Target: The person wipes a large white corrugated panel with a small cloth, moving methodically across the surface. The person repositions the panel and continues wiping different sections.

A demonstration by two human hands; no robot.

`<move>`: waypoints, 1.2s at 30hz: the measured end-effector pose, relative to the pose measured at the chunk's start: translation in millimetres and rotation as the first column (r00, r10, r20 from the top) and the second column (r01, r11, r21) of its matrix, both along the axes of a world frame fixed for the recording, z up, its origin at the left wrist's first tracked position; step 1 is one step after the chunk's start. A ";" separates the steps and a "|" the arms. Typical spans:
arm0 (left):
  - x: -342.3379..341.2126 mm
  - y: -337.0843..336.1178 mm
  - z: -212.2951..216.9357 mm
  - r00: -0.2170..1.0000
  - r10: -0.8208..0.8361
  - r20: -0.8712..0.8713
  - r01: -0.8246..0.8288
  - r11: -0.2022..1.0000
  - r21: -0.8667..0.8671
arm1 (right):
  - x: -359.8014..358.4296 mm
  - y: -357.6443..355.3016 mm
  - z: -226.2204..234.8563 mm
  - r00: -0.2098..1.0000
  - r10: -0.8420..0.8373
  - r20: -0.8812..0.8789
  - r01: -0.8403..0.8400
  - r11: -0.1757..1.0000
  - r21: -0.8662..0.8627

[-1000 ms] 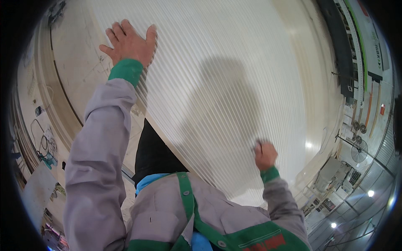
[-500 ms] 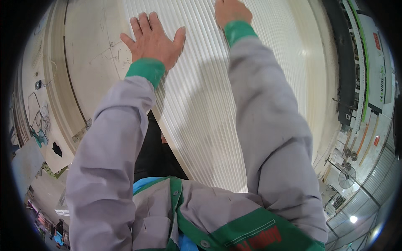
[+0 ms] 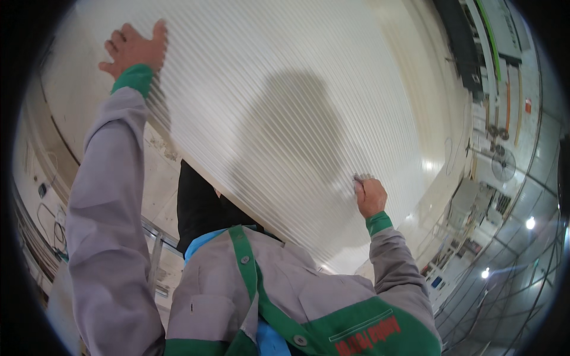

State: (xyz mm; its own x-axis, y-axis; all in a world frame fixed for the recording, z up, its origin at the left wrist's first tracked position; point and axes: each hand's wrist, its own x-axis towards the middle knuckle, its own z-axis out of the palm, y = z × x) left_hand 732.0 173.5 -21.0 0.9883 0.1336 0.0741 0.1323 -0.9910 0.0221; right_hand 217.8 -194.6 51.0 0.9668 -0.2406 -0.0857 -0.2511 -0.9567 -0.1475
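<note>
A large white ribbed panel (image 3: 214,113) with fine parallel grooves lies in front of me and fills most of the view. At its far left edge rests my left hand (image 3: 133,50), open with the fingers and thumb spread. Over the right part of the panel my right hand (image 3: 372,197) is closed, its fingers curled down toward the grooves. Something small and greyish shows at those fingertips, too blurred to name. My head's shadow falls across the middle of the panel.
A pale surface extends left of the panel, and a metal frame (image 3: 155,255) stands below it near my left arm. Cables (image 3: 58,231) hang at the far left. Back right are a dark machine (image 3: 460,47) and a round fan (image 3: 503,163).
My right hand has drawn back toward me from the far side of the panel. The view has shifted, so my left hand now appears farther left, still spread.
</note>
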 end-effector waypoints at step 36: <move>2.4 -1.3 -7.8 0.999 -0.048 0.018 0.047 0.998 0.037 | 296.5 55.6 -40.3 0.943 0.149 0.297 -0.159 0.987 0.010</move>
State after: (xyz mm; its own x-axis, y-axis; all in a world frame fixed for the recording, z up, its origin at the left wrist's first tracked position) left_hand 734.4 172.1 -28.8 0.9918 0.0833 0.0972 0.0849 -0.9963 -0.0126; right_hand 514.3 -139.0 10.7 0.9752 -0.0887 0.2026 -0.0418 -0.9735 -0.2248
